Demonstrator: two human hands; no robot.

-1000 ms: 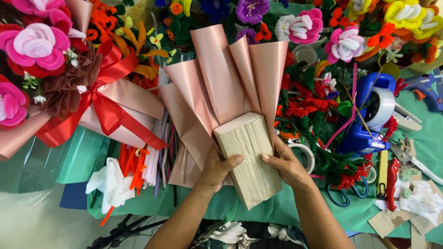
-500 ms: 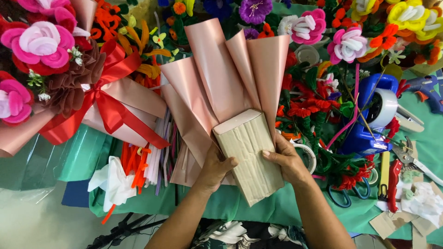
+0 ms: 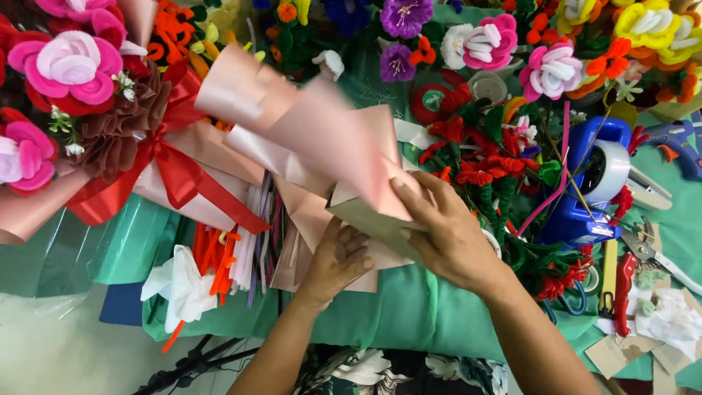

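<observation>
My right hand grips the narrow end of a folded fan of pink wrapping paper and tilts it to the left, its beige underside showing. My left hand presses flat on more pink paper sheets lying on the green cloth just below the fan. The fan's upper folds are blurred with motion and cover part of the flowers behind.
A finished bouquet of pink flowers with a red ribbon lies at the left. Red and multicoloured pipe-cleaner flowers crowd the back and right. A blue tape dispenser, a blue glue gun, red-handled scissors and paper scraps sit at the right.
The pink paper fan, held upright by both hands before, has swung over to the left. My left hand has let go of it and now rests on the sheets beneath.
</observation>
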